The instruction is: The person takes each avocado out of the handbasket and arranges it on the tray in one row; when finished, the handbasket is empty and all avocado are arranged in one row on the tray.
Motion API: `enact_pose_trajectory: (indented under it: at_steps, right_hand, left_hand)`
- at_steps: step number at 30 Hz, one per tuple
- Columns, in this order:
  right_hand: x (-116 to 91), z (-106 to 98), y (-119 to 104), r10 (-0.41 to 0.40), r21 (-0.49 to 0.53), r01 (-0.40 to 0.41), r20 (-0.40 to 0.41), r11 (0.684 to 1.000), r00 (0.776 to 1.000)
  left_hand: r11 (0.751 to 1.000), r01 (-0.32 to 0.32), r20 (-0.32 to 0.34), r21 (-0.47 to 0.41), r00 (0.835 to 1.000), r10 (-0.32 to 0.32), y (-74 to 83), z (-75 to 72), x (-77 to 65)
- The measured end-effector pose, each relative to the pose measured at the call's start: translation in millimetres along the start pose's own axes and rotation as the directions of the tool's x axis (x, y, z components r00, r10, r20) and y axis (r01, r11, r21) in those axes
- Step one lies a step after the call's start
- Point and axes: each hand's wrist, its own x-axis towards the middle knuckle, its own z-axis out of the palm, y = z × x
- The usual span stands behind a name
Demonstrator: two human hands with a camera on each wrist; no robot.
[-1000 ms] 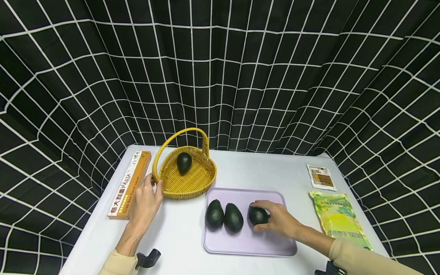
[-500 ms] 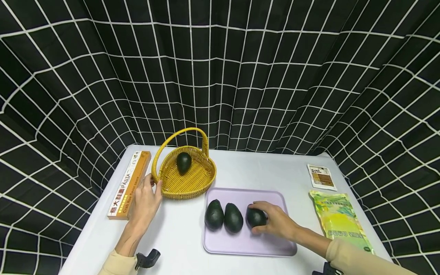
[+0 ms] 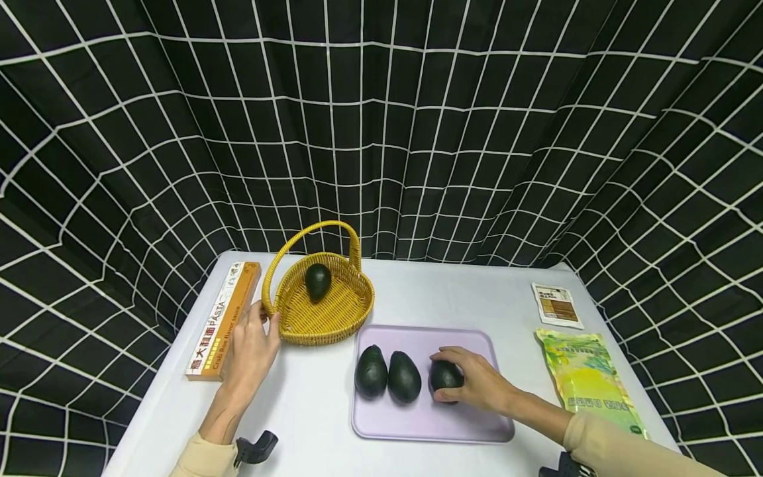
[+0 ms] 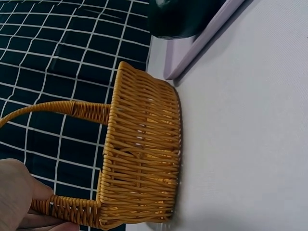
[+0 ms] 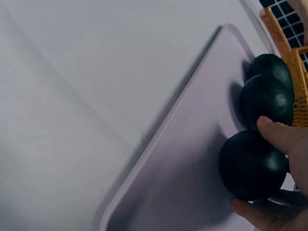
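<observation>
My right hand (image 3: 479,381) grips a dark green avocado (image 3: 445,379) at the right part of a lilac tray (image 3: 441,424), thumb and fingers on opposite sides of it. Two more avocados, a left one (image 3: 371,373) and a middle one (image 3: 405,377), lie side by side on the tray. My left hand (image 3: 252,344) pinches the near-left base of the handle of a yellow wicker basket (image 3: 322,324); in the left wrist view the thumb and fingers wrap this handle (image 4: 67,208). Inside the basket lies one avocado (image 3: 318,282).
A pasta box (image 3: 223,324) lies left of the basket, close to my left hand. On the right side of the white table are a green-yellow bag (image 3: 590,381) and a small white-brown packet (image 3: 557,306). A black gridded curtain (image 3: 381,132) stands behind.
Gripped by my right hand, the avocado has shifted slightly left on the tray. My left hand stays at the basket handle.
</observation>
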Motion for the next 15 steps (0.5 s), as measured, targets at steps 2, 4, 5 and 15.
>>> enact_pose_trajectory:
  at_steps: [2,4,5,15]
  right_hand:
    - [0.0,-0.2,-1.0,0.006,0.0,-0.006,-0.003,1.0,1.0]
    - [0.1,-0.5,-2.2,0.014,-0.002,-0.014,-0.005,1.0,1.0]
    - [0.2,-0.8,-2.9,0.019,0.0,-0.019,-0.004,1.0,1.0]
    - [0.0,-1.2,-2.8,0.035,0.014,-0.035,-0.004,0.999,0.999]
  left_hand:
    - [1.0,0.003,0.006,0.001,1.0,-0.003,0.7,-0.3,0.4]
    - [1.0,0.009,0.014,0.009,1.0,-0.009,1.4,-0.5,0.7]
    - [1.0,0.01,0.017,0.011,1.0,-0.01,1.6,-0.5,1.0]
    - [1.0,0.008,0.035,0.013,0.999,-0.009,1.1,-1.2,1.6]
